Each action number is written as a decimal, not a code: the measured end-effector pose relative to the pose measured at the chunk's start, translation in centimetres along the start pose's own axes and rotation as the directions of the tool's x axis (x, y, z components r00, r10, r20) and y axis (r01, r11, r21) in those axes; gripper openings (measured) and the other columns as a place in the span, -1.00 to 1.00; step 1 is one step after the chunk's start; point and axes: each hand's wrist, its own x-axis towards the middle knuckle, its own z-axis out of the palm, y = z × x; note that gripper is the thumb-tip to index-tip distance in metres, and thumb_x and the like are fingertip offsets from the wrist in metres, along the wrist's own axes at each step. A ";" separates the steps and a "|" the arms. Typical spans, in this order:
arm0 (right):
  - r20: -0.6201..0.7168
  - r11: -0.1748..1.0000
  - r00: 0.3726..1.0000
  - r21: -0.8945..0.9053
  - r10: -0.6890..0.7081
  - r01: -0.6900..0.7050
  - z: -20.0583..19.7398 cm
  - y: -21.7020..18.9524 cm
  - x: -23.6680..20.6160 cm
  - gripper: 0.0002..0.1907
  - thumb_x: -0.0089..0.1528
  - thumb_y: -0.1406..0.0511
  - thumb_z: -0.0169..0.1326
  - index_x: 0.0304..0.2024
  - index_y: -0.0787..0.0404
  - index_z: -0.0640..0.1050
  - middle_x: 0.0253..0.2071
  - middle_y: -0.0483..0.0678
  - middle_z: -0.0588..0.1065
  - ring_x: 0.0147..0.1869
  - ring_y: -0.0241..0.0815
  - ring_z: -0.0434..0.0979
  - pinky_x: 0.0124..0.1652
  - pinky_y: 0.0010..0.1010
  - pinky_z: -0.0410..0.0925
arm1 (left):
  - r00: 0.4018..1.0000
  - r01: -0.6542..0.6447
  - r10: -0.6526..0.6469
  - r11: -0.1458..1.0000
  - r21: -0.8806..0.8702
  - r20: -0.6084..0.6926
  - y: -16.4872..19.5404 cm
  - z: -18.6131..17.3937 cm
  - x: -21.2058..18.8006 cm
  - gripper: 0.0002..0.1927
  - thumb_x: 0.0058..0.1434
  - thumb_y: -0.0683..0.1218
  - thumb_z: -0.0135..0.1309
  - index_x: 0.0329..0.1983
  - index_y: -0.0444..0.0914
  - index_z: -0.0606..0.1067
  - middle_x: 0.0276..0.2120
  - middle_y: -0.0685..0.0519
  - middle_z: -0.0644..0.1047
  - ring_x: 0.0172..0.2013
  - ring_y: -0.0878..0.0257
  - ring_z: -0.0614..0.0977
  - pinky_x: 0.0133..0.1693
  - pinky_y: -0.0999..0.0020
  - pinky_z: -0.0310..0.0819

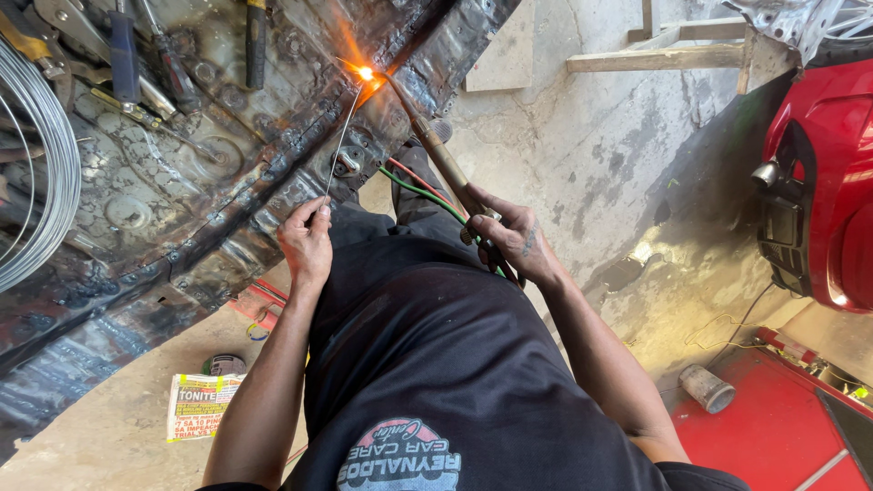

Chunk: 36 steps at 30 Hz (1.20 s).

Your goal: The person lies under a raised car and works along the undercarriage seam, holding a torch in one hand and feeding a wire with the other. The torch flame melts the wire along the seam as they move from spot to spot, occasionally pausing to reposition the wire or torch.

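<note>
- A large, scorched sheet-metal panel (182, 191) is lying across the floor ahead of both hands, well beyond the fingertips, its ribs and pressed dimples blackened and scaled.
- The seam along its raised rib is looking, as a judgement, partly worked: crusted, darkened beads are running down the rib toward the left hand's side, while the stretch past the flame is showing cleaner metal, so more of the join seems left to do.
- The right hand (509, 241) is wrapping its fingers closed around the handle of a gas torch (436, 150), whose brass neck is reaching up and away from the knuckles to the panel.
- Green and red hoses (418, 189) are trailing back under that hand.
- The left hand (307, 244) is pinching a thin filler rod (341, 141) between thumb and fingertips, the rod rising from the pinch to the glow.
- The flame (366, 74) is burning where torch tip and rod end are meeting, far above both sets of fingers.
- The glare is hiding the molten spot itself; the tools at the panel's top edge are cut off, and the right hand's fingertips are tucked out of sight beneath the handle.
</note>
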 end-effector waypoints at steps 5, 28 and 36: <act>-0.003 1.000 1.000 0.016 0.000 0.001 0.0 0.0 0.0 -0.38 0.32 0.31 0.03 0.45 0.18 0.31 -0.33 -0.06 0.58 -0.51 -0.36 0.47 -0.52 -0.50 0.39 | 1.000 -0.018 0.018 1.000 -0.002 -0.001 0.0 -0.1 -0.1 -0.80 0.34 -0.26 0.11 -0.01 -0.40 0.61 -0.26 0.00 0.63 -0.36 0.35 0.60 -0.27 0.45 0.51; 0.017 1.000 1.000 0.015 -0.006 0.006 -0.1 0.1 0.2 -0.38 0.32 0.30 0.04 0.45 0.17 0.31 -0.32 -0.05 0.59 -0.51 -0.37 0.47 -0.52 -0.51 0.40 | 1.000 -0.013 0.013 0.999 0.031 0.013 0.2 0.1 0.3 -0.79 0.34 -0.25 0.10 0.00 -0.39 0.61 -0.25 0.01 0.64 -0.35 0.36 0.60 -0.27 0.45 0.50; -0.001 1.000 1.000 0.012 0.005 -0.005 -0.1 0.0 0.0 -0.38 0.32 0.30 0.05 0.45 0.16 0.32 -0.33 -0.04 0.58 -0.52 -0.37 0.47 -0.53 -0.51 0.39 | 0.999 -0.027 0.026 1.000 0.017 0.020 0.2 0.0 0.2 -0.79 0.34 -0.25 0.09 0.00 -0.38 0.61 -0.24 -0.01 0.64 -0.35 0.35 0.59 -0.27 0.45 0.51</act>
